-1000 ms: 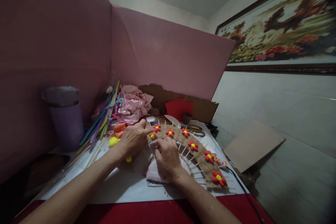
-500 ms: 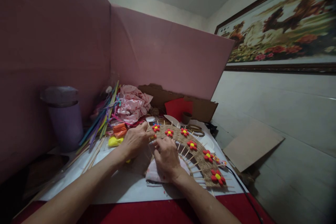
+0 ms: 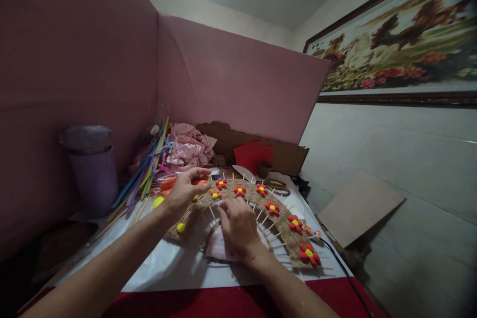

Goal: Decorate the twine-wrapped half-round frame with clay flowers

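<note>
A woven twine arch (image 3: 283, 223) with thin wooden sticks poking out of both edges lies on the white sheet. Red clay flowers (image 3: 273, 207) with yellow centres run along its right and top. An orange flower (image 3: 215, 194) sits near the top, and a yellow ball (image 3: 181, 228) lies on the left part. My left hand (image 3: 186, 191) hovers over the arch's upper left, fingers and thumb apart. Curled over the inner edge, my right hand (image 3: 238, 226) has its fingers closed; what they grip is hidden. Beneath it is a pale pink half-round piece (image 3: 216, 246).
A purple lidded bin (image 3: 95, 174) stands at left, beside colourful pipe cleaners (image 3: 149, 169). Crumpled pink cloth (image 3: 190, 144), red paper (image 3: 253, 156) and scissors (image 3: 279, 186) lie at the back. A black cable (image 3: 341, 261) runs down the right side.
My left hand has lifted off the arch and moved left, its fingers spreading. The orange flower and yellow ball now show more fully. My right hand stays almost in place.
</note>
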A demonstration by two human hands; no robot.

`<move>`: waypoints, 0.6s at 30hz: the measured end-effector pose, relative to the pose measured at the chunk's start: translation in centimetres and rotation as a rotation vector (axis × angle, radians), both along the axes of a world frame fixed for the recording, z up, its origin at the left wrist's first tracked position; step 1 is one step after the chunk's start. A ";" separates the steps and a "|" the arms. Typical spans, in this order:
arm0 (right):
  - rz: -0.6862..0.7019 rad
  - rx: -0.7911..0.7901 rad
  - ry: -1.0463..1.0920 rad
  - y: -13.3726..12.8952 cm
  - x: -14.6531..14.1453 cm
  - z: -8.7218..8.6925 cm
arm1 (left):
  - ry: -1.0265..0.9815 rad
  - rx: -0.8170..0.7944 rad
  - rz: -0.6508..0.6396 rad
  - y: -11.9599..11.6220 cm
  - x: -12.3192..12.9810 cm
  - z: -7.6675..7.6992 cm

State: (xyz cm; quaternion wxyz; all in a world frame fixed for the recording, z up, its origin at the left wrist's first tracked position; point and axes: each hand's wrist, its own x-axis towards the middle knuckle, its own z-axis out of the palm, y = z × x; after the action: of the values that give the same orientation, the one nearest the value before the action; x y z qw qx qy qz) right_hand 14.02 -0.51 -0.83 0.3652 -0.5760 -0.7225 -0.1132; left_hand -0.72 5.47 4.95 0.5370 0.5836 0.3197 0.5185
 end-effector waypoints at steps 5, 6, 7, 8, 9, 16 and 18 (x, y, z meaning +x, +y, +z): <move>0.091 0.184 0.182 -1.1 -0.1 0.4 | -0.205 -0.218 -0.242 -2.6 0.6 -1.5; 0.114 0.205 0.211 -1.3 -0.1 0.4 | -0.222 -0.260 -0.287 -2.9 0.7 -1.7; 0.139 0.218 0.232 -1.5 -0.1 0.4 | -0.234 -0.290 -0.321 -3.2 0.7 -1.9; 0.160 0.227 0.246 -1.7 -0.1 0.4 | -0.241 -0.301 -0.344 -3.3 0.8 -2.1; 0.177 0.235 0.256 -1.8 -0.1 0.4 | -0.245 -0.299 -0.355 -3.4 0.9 -2.2; 0.322 0.245 0.280 -1.9 0.0 0.5 | -0.227 -0.192 -0.299 -3.0 1.5 -3.9; 0.333 0.244 0.277 -1.9 -0.1 0.7 | -0.214 -0.159 -0.285 -2.9 1.4 -4.2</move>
State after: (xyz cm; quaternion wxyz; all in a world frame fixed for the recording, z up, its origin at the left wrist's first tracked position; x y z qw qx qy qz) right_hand 13.93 -2.42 -0.17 0.5413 -0.4106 -0.7315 -0.0576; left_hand 0.73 2.57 0.78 0.6805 0.5201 0.2149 0.4694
